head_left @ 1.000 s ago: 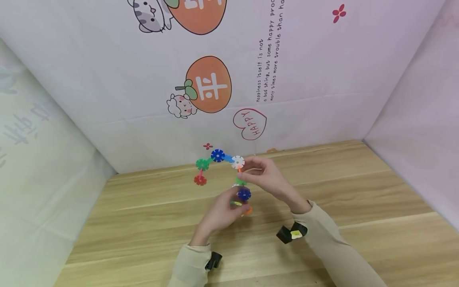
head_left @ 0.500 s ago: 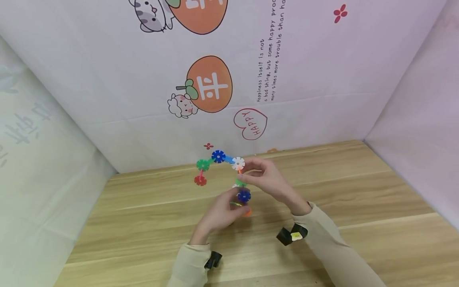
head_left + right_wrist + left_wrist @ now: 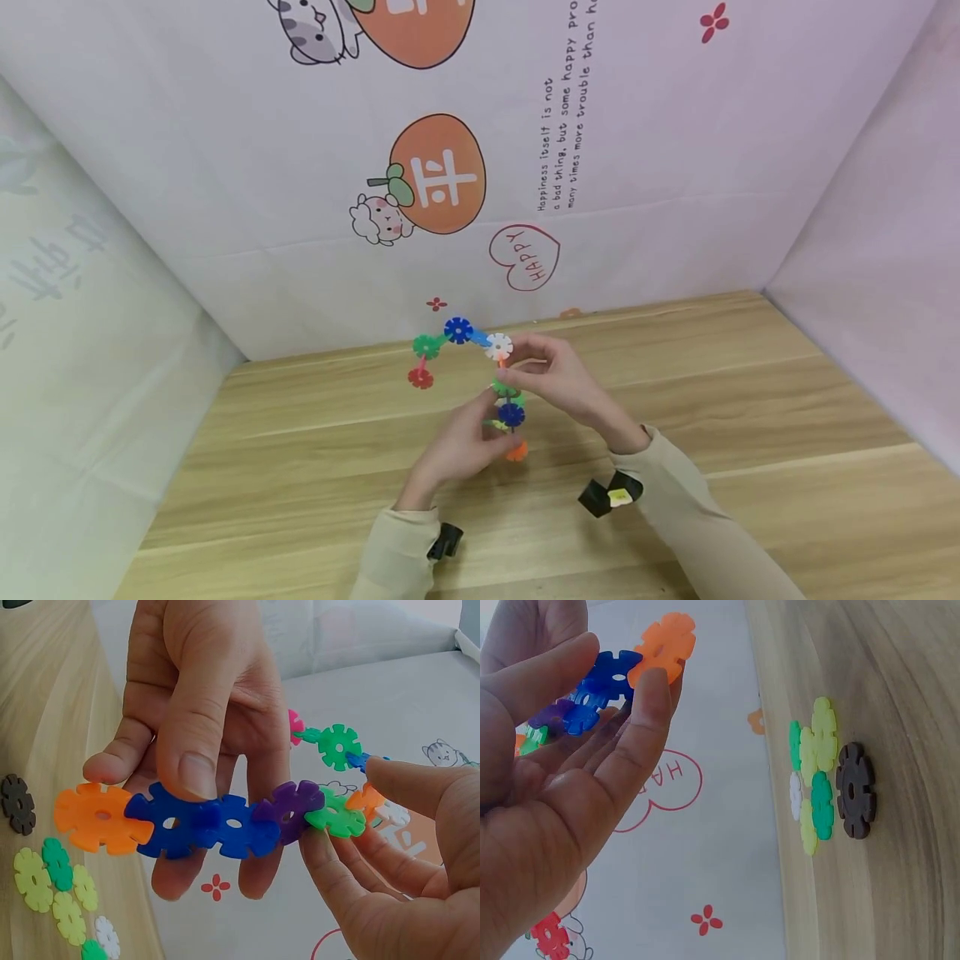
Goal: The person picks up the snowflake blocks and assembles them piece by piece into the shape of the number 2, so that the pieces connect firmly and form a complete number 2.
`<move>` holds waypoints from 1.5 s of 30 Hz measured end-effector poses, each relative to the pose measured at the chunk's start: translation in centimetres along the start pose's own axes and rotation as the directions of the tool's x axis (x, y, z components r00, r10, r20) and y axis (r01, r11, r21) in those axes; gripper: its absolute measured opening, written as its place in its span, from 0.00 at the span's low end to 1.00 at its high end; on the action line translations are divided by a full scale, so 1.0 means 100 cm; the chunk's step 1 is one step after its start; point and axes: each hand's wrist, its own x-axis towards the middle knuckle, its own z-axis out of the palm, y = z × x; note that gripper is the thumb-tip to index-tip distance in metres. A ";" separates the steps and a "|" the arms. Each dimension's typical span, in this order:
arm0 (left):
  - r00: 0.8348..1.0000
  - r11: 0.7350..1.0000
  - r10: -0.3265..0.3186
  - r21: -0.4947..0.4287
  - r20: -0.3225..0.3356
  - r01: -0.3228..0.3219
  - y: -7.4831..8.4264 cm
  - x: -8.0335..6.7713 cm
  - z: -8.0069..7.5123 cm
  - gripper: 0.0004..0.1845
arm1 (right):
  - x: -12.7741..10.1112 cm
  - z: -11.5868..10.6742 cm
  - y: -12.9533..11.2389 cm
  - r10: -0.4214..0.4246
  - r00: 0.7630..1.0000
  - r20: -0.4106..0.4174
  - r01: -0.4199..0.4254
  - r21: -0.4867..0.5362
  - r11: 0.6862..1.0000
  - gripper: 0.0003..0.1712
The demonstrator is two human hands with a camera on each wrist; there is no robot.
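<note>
A chain of notched plastic snowflake discs hangs in the air between my hands. In the head view it arches from a red disc (image 3: 421, 378) through a green disc (image 3: 427, 347) and a dark blue disc (image 3: 458, 330) to a white disc (image 3: 498, 346), then runs down to an orange disc (image 3: 516, 451). My left hand (image 3: 461, 442) pinches the lower part; the right wrist view has its thumb on two joined blue discs (image 3: 171, 823), fingers behind. Beside a purple disc (image 3: 291, 810), my right hand (image 3: 555, 379) grips the chain around the light green disc (image 3: 337, 812).
Loose discs lie on the wooden table (image 3: 300, 467): a dark brown disc (image 3: 855, 791), a green disc (image 3: 822, 806), a yellow disc (image 3: 824, 735) and a white disc (image 3: 796, 796) among several. A printed cloth wall (image 3: 300, 167) stands behind the table, with cloth sides left and right.
The chain has sunk slightly, and its lower blue and orange discs sit a little lower, the orange one showing more. Both hands keep nearly the same place and hold.
</note>
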 end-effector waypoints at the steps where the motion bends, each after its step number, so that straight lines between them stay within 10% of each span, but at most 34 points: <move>1: 1.000 1.000 -0.001 0.003 0.001 0.001 0.000 0.000 -0.001 0.34 | 0.000 0.000 0.000 0.002 1.000 -0.001 -0.002 -0.004 1.000 0.19; 27: 0.998 0.999 -0.047 -0.011 -0.034 0.046 -0.002 -0.004 -0.010 0.33 | 0.007 -0.002 0.002 -0.061 0.998 0.001 0.060 -0.164 0.985 0.20; 45: 0.987 0.989 -0.145 -0.040 -0.063 0.142 -0.003 -0.005 -0.023 0.30 | 0.022 -0.010 0.066 0.092 0.992 -0.089 -0.109 -0.201 0.973 0.16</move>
